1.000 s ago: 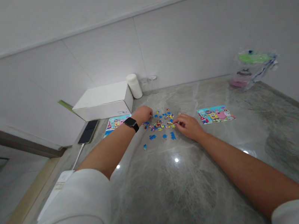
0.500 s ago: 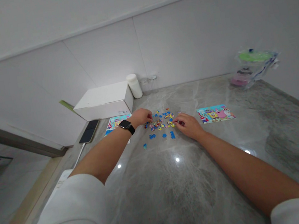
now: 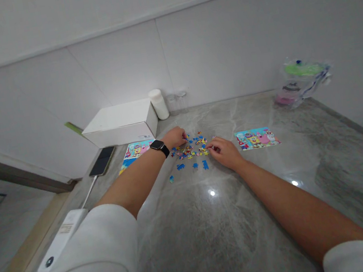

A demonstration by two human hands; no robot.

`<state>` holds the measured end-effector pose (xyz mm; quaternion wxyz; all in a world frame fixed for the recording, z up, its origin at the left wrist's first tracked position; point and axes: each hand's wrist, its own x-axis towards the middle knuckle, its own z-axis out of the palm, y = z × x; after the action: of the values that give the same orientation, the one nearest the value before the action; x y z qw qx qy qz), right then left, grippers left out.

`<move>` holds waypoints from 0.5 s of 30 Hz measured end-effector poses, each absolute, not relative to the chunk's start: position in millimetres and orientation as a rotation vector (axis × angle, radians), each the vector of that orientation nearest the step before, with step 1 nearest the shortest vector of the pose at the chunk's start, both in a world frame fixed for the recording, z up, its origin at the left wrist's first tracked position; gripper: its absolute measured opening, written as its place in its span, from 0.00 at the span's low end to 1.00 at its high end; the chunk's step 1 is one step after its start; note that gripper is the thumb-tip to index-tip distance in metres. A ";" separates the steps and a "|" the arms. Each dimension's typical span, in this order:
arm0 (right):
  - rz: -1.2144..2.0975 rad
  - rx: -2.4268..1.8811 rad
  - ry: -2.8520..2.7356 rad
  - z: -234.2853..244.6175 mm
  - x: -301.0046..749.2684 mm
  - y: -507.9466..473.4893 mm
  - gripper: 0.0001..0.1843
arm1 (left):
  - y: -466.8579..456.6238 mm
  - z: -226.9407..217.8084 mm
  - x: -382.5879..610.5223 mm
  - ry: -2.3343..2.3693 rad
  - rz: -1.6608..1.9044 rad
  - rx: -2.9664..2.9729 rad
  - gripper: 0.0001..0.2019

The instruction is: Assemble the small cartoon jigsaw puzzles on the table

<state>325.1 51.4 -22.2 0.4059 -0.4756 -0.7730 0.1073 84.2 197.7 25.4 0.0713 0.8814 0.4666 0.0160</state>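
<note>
Small colourful jigsaw puzzle pieces [image 3: 189,153] lie in a loose heap on the grey marbled table [image 3: 195,225]. At the heap's far left edge is my left hand [image 3: 175,137], its fingers pinched down among the pieces. My right hand [image 3: 226,153] rests at the right edge, thumb and fingertips drawn together by yellow pieces. Whatever either pinch holds is too small to make out. Nearer to me sit several separate blue bits, among them a joined blue strip [image 3: 205,165] and a lone blue piece [image 3: 171,179].
A cartoon picture card [image 3: 257,138] lies right of the heap; another picture sheet [image 3: 138,149] is partly behind my left arm. Along the back stand a white box [image 3: 117,123], a white bottle [image 3: 158,105], clear glasses [image 3: 182,102] and a plastic bag [image 3: 300,82]. A phone [image 3: 103,161] is at left.
My left hand has shifted right and slightly farther over the heap. My right hand stays at the right edge, still pinched. The whole view has moved a little, uncovering a white power strip at left.
</note>
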 end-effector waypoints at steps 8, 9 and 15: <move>0.248 -1.187 -1.972 -18.5 325.2 50.0 0.09 | 169.1 47.5 67.0 1.322 0.297 2.564 0.10; 0.243 -1.185 -1.976 -19.0 325.4 50.2 0.09 | 159.8 50.4 58.8 1.281 0.391 2.489 0.10; 0.212 -1.123 -2.015 -17.4 321.2 43.6 0.09 | 93.7 55.2 4.9 1.154 0.664 2.025 0.12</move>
<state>321.2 43.6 -17.4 0.4008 -0.4441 -0.7970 0.0837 4.9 93.7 55.2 0.3513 0.7824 0.4457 0.2565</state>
